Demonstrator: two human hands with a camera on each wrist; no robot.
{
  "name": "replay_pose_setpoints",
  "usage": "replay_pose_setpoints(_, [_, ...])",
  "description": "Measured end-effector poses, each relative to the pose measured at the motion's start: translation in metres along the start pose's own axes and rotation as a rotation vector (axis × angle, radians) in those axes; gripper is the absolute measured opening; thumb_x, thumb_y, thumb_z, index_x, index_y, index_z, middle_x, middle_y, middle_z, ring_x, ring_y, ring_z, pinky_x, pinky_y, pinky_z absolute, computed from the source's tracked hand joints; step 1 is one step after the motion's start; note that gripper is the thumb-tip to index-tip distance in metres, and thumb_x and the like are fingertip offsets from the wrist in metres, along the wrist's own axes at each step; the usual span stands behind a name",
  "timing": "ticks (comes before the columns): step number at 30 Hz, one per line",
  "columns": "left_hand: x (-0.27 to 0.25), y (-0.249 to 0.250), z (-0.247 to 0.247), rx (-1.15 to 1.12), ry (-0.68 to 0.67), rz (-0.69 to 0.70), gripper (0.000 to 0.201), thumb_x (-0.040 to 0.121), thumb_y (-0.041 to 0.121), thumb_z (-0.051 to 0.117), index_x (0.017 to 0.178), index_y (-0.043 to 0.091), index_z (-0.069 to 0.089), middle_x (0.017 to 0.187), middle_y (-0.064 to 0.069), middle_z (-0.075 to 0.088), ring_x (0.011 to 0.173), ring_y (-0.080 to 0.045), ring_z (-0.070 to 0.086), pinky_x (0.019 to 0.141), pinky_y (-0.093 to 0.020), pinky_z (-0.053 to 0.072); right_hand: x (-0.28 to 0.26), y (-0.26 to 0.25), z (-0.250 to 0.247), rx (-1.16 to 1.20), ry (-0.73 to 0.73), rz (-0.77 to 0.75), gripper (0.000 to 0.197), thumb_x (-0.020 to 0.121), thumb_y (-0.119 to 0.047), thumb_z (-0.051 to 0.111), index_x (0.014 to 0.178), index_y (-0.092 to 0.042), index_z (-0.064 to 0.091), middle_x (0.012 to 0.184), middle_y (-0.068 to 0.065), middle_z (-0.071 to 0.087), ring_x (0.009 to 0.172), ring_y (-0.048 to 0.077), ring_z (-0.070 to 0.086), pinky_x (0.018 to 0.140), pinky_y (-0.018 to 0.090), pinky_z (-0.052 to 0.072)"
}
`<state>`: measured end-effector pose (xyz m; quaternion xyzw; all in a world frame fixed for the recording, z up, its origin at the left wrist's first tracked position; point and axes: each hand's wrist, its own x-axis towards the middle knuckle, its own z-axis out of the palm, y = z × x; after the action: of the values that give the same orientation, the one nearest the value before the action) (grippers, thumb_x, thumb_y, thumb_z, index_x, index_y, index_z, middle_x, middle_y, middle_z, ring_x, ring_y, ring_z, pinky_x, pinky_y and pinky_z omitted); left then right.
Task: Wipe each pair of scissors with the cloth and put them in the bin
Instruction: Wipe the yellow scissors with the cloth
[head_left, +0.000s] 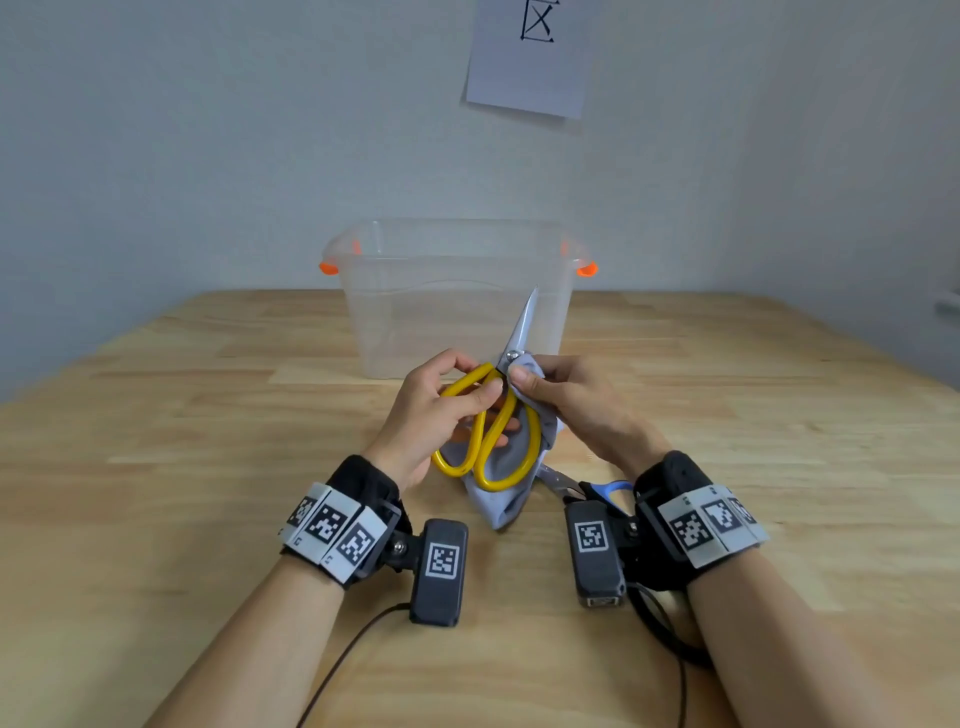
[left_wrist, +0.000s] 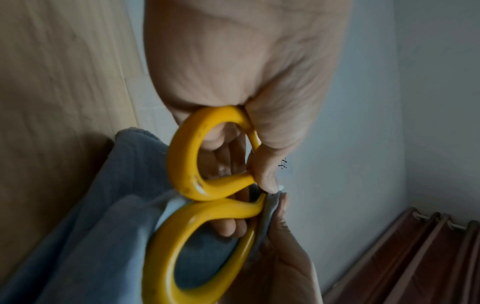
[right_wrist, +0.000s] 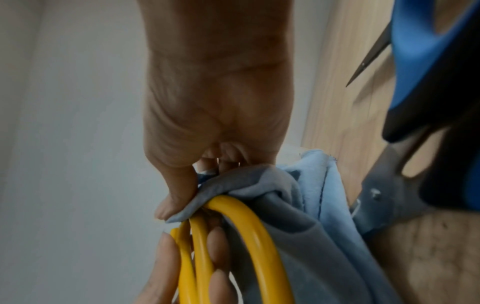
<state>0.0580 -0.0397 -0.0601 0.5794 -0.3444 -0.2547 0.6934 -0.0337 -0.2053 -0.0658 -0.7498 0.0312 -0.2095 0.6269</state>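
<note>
My left hand grips the yellow-handled scissors by the handle loops, blades pointing up and away toward the bin. My right hand pinches the pale blue cloth against the scissors near the pivot; the cloth hangs down behind the handles. In the left wrist view my left hand curls round the yellow loops with the cloth beside them. In the right wrist view my right hand pinches the cloth over the yellow handle. The clear plastic bin stands behind.
A second pair of scissors with blue and black handles lies on the wooden table under my right wrist, close in the right wrist view as scissors. The bin has orange latches. A paper sheet hangs on the wall.
</note>
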Motion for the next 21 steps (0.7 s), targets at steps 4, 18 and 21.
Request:
replay_pose_setpoints(4, [-0.001,0.001,0.001,-0.005,0.013,0.010,0.016,0.090,0.007,0.068,0.095,0.004,0.053,0.083,-0.021,0.071,0.077,-0.043,0.073,0.064,-0.046,0.062,-0.002,0.001,0.001,-0.040,0.089,-0.025,0.027,0.085,-0.034,0.068,0.093,-0.010,0.076,0.089,0.007,0.075,0.087,0.017,0.070,0.080,0.030,0.056])
replay_pose_setpoints(18, [0.000,-0.005,0.004,-0.013,0.037,0.012,0.023,0.091,0.006,0.067,0.108,-0.004,0.057,0.092,-0.025,0.071,0.079,-0.038,0.074,0.064,-0.041,0.062,0.000,0.002,0.015,-0.196,0.241,-0.089,0.040,0.088,-0.037,0.069,0.096,0.003,0.073,0.086,0.027,0.068,0.074,0.021,0.064,0.069,0.042,0.055])
replay_pose_setpoints(21, [0.000,-0.005,0.005,-0.002,0.024,0.029,0.020,0.090,0.005,0.068,0.107,-0.003,0.058,0.094,-0.026,0.071,0.082,-0.039,0.074,0.068,-0.044,0.062,0.001,0.001,0.015,-0.219,0.225,-0.076,0.037,0.090,-0.036,0.067,0.094,0.000,0.073,0.087,0.024,0.070,0.077,0.026,0.067,0.072,0.043,0.057])
